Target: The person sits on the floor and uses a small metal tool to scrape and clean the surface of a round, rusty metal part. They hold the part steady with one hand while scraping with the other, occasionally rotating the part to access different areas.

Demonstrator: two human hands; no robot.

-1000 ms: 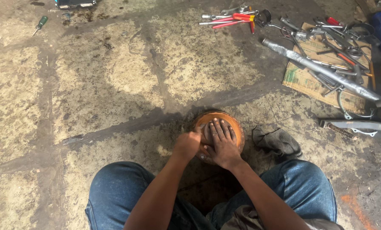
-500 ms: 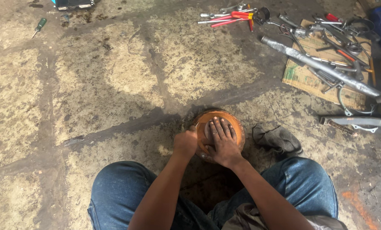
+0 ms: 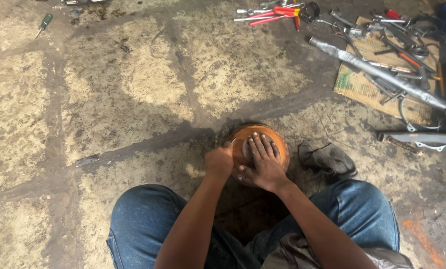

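Observation:
A round, rusty orange metal disc [image 3: 278, 140] lies flat on the stained concrete floor between my knees. My right hand [image 3: 263, 162] rests palm down on top of it, fingers spread over its middle. My left hand [image 3: 219, 160] is a fist at the disc's left rim, gripping a small thin tool whose pale tip [image 3: 232, 141] pokes out against the disc. What kind of tool it is cannot be made out.
A dark crumpled rag [image 3: 327, 158] lies right of the disc. At the back right, a long grey pipe [image 3: 377, 72], red-handled pliers [image 3: 275, 14] and several hand tools lie on and around cardboard [image 3: 355, 87]. A green screwdriver [image 3: 43, 23] lies far left.
Both hands stay on the disc with only slight shifts. The view has tilted a little.

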